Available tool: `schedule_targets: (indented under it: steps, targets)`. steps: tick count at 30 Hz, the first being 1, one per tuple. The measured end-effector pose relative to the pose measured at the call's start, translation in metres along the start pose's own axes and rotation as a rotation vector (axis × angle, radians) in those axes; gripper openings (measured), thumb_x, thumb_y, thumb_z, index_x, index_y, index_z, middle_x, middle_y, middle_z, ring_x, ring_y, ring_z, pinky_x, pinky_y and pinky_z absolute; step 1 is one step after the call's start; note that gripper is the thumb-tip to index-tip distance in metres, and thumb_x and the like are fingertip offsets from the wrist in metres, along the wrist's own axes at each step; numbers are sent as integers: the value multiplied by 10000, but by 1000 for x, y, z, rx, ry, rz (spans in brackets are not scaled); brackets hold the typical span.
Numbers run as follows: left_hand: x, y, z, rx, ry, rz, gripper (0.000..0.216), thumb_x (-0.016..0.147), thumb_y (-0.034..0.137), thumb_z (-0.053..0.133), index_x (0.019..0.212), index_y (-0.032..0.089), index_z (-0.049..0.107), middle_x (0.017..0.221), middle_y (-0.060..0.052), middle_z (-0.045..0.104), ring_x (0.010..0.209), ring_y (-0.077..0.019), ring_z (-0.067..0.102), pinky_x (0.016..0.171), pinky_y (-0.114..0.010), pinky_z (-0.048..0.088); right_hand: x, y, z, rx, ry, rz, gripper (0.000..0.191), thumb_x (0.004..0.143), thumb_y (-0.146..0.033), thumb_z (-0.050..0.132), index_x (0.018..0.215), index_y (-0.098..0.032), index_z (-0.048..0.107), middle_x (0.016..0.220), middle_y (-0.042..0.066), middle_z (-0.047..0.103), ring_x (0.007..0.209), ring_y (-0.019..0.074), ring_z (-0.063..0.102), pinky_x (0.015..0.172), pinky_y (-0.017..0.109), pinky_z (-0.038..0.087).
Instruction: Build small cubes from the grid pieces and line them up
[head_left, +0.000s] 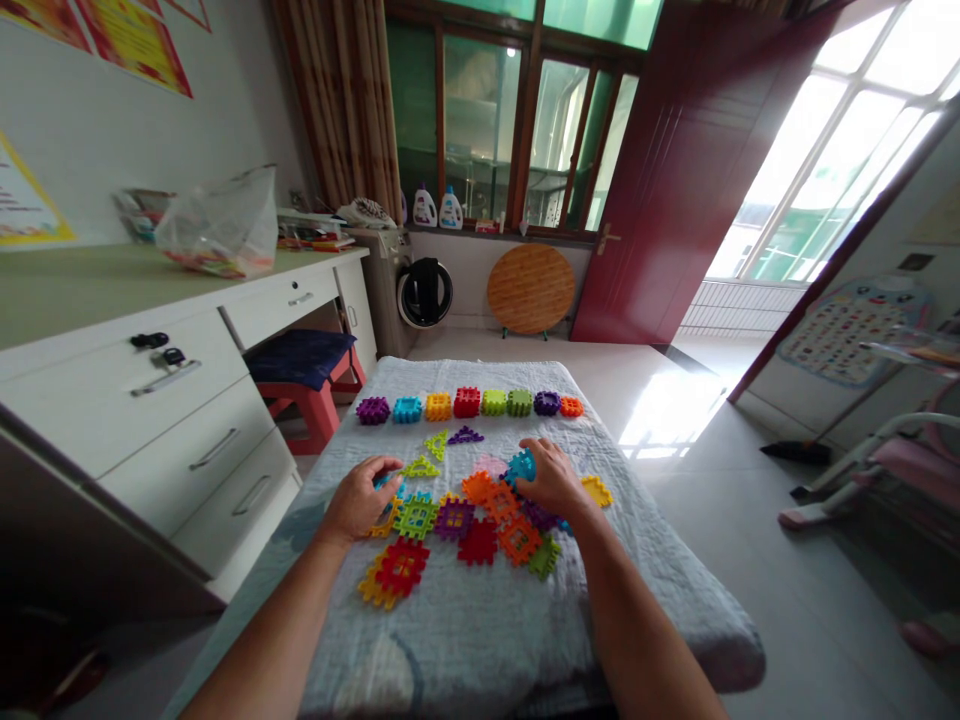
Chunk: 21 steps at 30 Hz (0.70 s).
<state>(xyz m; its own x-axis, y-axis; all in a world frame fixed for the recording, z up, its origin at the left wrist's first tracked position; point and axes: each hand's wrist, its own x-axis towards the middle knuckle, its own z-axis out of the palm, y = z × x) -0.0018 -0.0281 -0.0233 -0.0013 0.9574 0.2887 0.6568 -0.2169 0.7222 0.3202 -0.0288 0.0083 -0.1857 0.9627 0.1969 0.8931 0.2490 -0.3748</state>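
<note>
A heap of flat interlocking plastic tiles in red, orange, green, purple and yellow lies on a grey cloth-covered table. My left hand rests at the heap's left edge, fingers curled over a blue tile. My right hand sits at the heap's right side, closed on another blue tile. Beyond the hands a row of assembled coloured cubes runs across the table's far end. Two green triangle pieces and a purple triangle lie between row and heap.
White desk with drawers stands to the left, a red stool tucked beside it. A washing machine, a round wooden tabletop and an open dark red door are behind. Pink chair at right.
</note>
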Motion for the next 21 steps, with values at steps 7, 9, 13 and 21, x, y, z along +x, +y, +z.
schedule_targets:
  steps: [7,9,13,21]
  targets:
    - [-1,2,-1,2,4,7,290,682,397,555,872,201,652,915,-52,697,867,-213,637,839,-328,502,-7,-1,-6,-6,-105,-66,673,626,-311,674,1262,-189,491,1143,94,540,1044,259,470,899,366,358]
    - [-1,2,-1,4,9,11,291,677,399,557,868,201,653,908,-52,697,865,-215,638,839,-329,502,-8,-3,-5,-15,-119,-72,698,617,-330,685,1272,-199,481,1162,92,515,1048,260,459,905,370,354]
    - [0,2,-1,-4,6,13,292,680,399,555,868,198,652,909,-53,698,865,-215,641,833,-327,505,-8,-2,-3,7,-146,-74,699,617,-303,674,1277,-199,469,1151,84,500,1040,249,457,911,359,354]
    - [0,4,-1,2,6,7,291,677,399,556,862,197,653,908,-54,698,862,-214,643,831,-320,504,-7,-3,-3,24,-104,-75,640,614,-191,600,1244,-176,490,1125,86,502,1037,243,452,917,336,355]
